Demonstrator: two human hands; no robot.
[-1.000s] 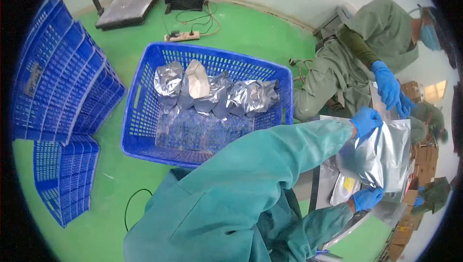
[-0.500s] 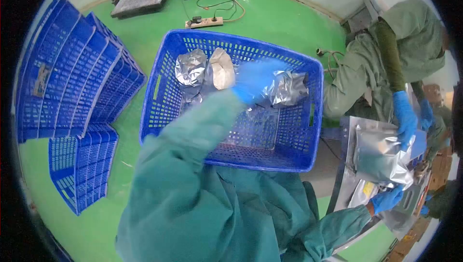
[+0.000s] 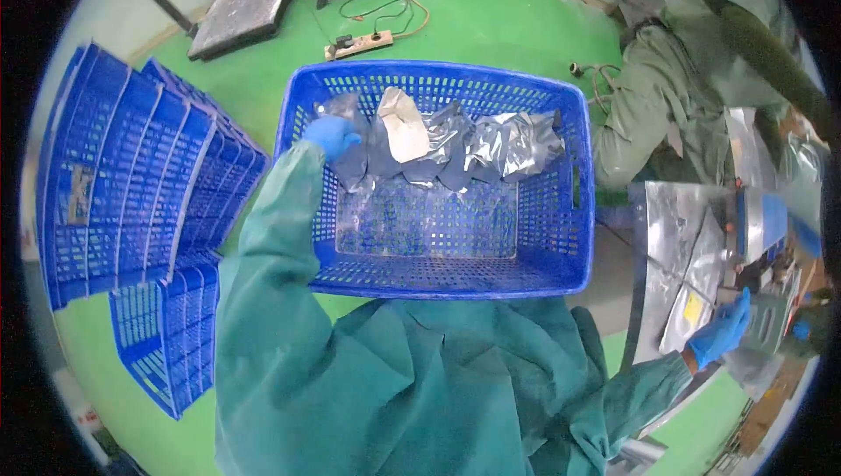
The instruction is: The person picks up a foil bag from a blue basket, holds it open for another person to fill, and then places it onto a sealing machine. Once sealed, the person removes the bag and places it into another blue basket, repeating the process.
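A blue perforated basket (image 3: 420, 290) stands in front of me. Silver foil pouches lean in a row along its far side, among them a foil pouch (image 3: 519, 145) at the right and a pouch with a beige face (image 3: 403, 126). My left hand (image 3: 331, 136), in a blue glove, is curled closed at the top of the leftmost foil pouch (image 3: 350, 165). Out to the right, my gloved right hand (image 3: 720, 331) is open with its fingers stretched. It is beside a flat silver pouch with a yellow label (image 3: 690, 311) on the metal table (image 3: 657, 257).
Blue baskets (image 3: 123, 178) are stacked at the left. A platform scale (image 3: 245, 16) and a power strip (image 3: 359, 44) with cables lie on the green floor beyond. A co-worker in green clothing (image 3: 653, 117) sits at the right, by a tray-like metal piece (image 3: 764, 318).
My left hand has moved left across the basket, from the right pouches to the leftmost one. The large foil pouch between my right hand and the co-worker has left the near table.
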